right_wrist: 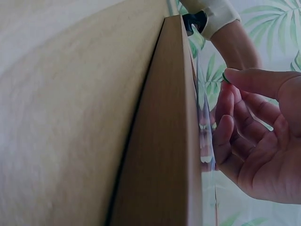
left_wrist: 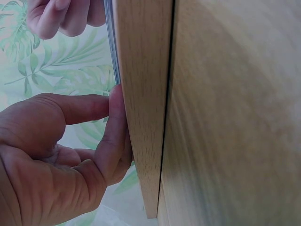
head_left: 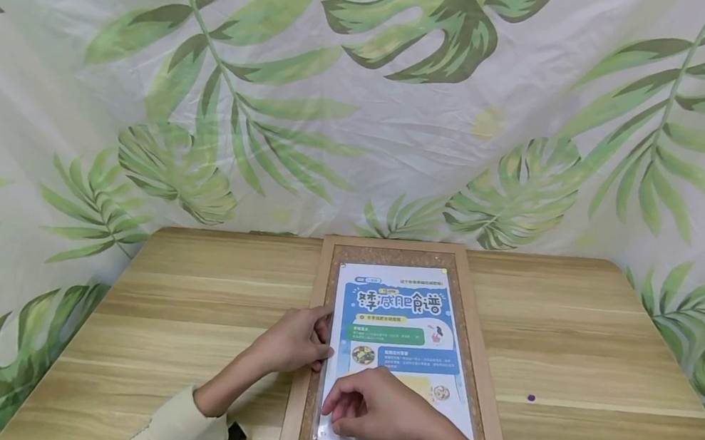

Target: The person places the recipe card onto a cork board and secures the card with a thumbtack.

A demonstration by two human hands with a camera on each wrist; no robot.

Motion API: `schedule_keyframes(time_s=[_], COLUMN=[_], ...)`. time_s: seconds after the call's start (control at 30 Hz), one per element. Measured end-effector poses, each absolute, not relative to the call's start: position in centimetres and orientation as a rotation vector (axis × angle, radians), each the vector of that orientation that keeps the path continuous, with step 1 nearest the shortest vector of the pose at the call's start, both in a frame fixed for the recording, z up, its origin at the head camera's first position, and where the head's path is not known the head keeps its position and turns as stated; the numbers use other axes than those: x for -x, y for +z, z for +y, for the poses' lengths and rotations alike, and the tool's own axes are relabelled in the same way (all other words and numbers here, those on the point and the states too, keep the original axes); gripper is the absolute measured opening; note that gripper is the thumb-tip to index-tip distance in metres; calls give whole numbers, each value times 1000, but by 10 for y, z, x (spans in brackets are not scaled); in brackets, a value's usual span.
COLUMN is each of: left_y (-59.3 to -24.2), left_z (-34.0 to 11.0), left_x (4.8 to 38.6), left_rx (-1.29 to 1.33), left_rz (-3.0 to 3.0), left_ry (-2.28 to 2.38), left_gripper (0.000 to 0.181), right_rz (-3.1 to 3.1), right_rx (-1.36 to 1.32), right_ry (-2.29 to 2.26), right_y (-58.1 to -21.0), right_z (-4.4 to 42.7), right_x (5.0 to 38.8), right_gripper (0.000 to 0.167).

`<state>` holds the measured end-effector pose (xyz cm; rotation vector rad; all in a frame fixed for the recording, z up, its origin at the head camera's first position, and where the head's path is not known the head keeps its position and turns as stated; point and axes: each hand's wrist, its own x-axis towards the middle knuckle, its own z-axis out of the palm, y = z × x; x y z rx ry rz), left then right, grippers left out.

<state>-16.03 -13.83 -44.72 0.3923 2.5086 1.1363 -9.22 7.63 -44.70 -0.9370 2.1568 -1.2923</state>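
A printed poster point(head_left: 406, 326) in a clear cover lies on the cork of a wood-framed cork board point(head_left: 485, 334). My left hand point(head_left: 298, 336) rests at the poster's left edge, its thumb and fingers touching there; the left wrist view shows these fingertips against the board's inner side. Over the poster's lower left corner hovers my right hand point(head_left: 381, 406). Between its thumb and index finger it pinches a small green thumbtack point(right_wrist: 225, 78), seen nearly edge-on in the right wrist view and hidden in the head view. A yellow thumbtack point(head_left: 444, 271) sits at the poster's top right corner.
The board lies on a wood-grain table point(head_left: 605, 333). To its right is a small purple thumbtack point(head_left: 531, 397). Behind the table hangs a leaf-patterned cloth point(head_left: 399, 146). A black object point(head_left: 234, 438) shows by the left sleeve.
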Motion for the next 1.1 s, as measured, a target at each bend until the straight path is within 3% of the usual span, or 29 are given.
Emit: schedule_keyframes(time_s=[1.1], left_y=[-448], left_z=[-138], left_x=[160], left_rx=[-399], left_rz=[2503], left_ry=[1149], left_gripper=[74], right_rz=[2342], right_rx=[949], right_ry=[-1101], right_y=[-454], right_z=[53], right_x=[84], right_gripper=[13])
